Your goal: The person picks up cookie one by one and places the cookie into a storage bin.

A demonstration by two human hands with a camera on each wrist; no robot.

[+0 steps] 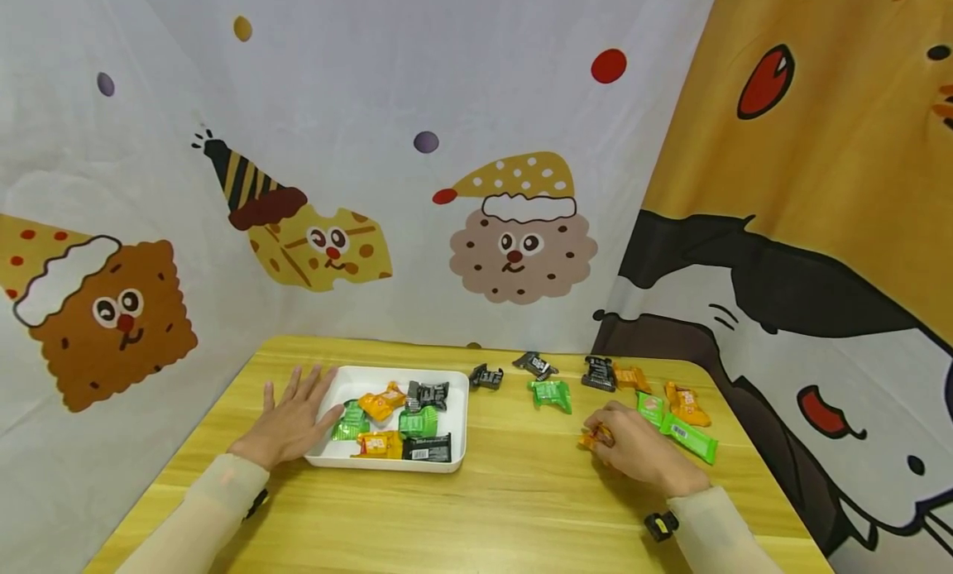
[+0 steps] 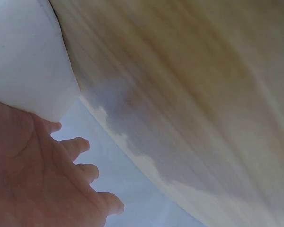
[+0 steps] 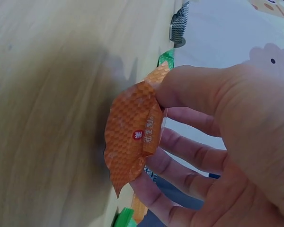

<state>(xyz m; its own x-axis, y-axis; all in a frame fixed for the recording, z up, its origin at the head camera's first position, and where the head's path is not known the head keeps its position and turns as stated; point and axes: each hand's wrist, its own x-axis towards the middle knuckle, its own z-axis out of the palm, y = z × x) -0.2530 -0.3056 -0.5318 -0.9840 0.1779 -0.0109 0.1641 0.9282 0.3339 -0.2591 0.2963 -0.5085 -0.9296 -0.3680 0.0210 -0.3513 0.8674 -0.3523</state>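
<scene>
Right hand [image 1: 640,450] pinches an orange sweet [image 3: 125,130]; a loose hold could let its wrapper slip. Left hand [image 1: 290,423], fingers spread, has the tray [image 1: 383,465] beside it.

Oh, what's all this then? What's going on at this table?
A person's right hand pinches an orange snack packet with its fingers. The left hand rests at the left end of a white tray. Six packets lie in the tray: two orange, two green, two black. More loose packets in those colours lie on the wooden table.
</scene>
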